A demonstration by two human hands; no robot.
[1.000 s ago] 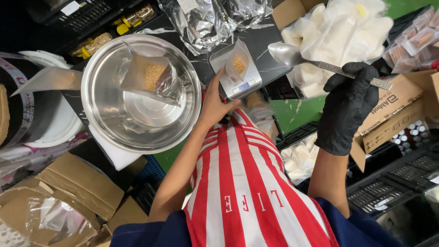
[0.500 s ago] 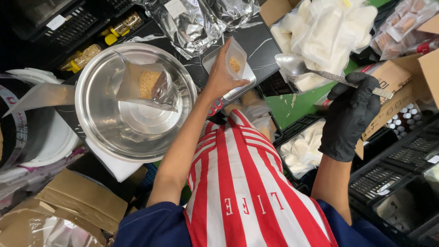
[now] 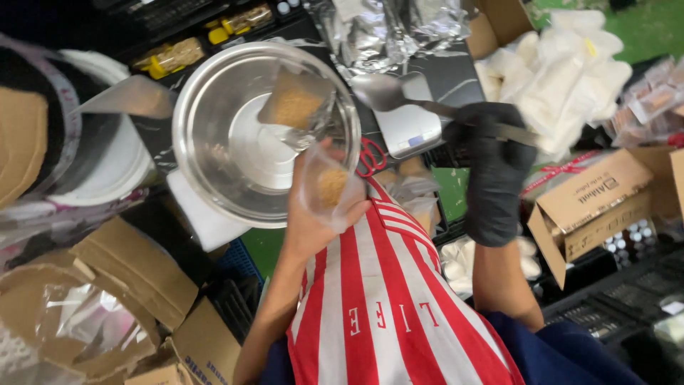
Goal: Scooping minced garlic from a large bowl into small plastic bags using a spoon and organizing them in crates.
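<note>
My bare left hand [image 3: 308, 224] holds a small clear pouch [image 3: 330, 187] with a little brown granular stuff in it, at the near rim of a big steel bowl [image 3: 214, 121]. Inside the bowl lies a larger clear bag of the same brown granules [image 3: 292, 107]. My right hand [image 3: 491, 175] wears a black glove and grips the handle of a metal spoon [image 3: 381, 91]. The spoon's head hovers just above a small silver scale [image 3: 411, 130], right of the bowl.
Red-handled scissors [image 3: 370, 158] lie between bowl and scale. Crumpled foil bags [image 3: 385, 28] sit behind, a heap of white pouches [image 3: 570, 71] at the right. An open cardboard box [image 3: 598, 207] stands right, torn cardboard [image 3: 114, 285] left. My striped apron [image 3: 385, 306] fills the foreground.
My left hand has brought the small pouch off the scale, down towards my body by the bowl's rim. My right hand has swung the spoon left, over the scale.
</note>
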